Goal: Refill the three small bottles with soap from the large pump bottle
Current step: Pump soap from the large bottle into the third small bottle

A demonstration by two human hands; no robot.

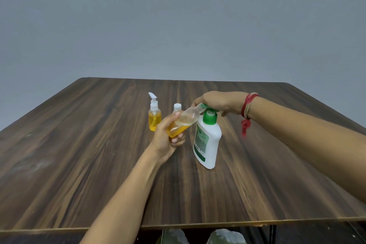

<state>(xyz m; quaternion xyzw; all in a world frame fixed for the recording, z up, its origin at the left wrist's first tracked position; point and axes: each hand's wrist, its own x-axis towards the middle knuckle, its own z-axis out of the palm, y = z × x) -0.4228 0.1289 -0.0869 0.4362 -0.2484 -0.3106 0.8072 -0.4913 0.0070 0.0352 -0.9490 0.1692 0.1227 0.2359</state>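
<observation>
A large white pump bottle (pixel 208 140) with a green pump top stands near the middle of the wooden table. My right hand (pixel 219 103) lies over its pump head and covers it. My left hand (pixel 168 136) holds a small clear bottle (pixel 183 123) tilted, its open neck up against the pump's nozzle; orange soap fills its lower part. Behind it stands a small pump bottle (pixel 154 115) full of orange soap. A third small bottle (pixel 177 107) with a white cap is mostly hidden behind my left hand.
The wooden table (pixel 79 164) reaches a plain grey wall at the back. Its front edge runs along the bottom of the view, with my knees below it. A red thread bracelet (pixel 247 111) hangs from my right wrist.
</observation>
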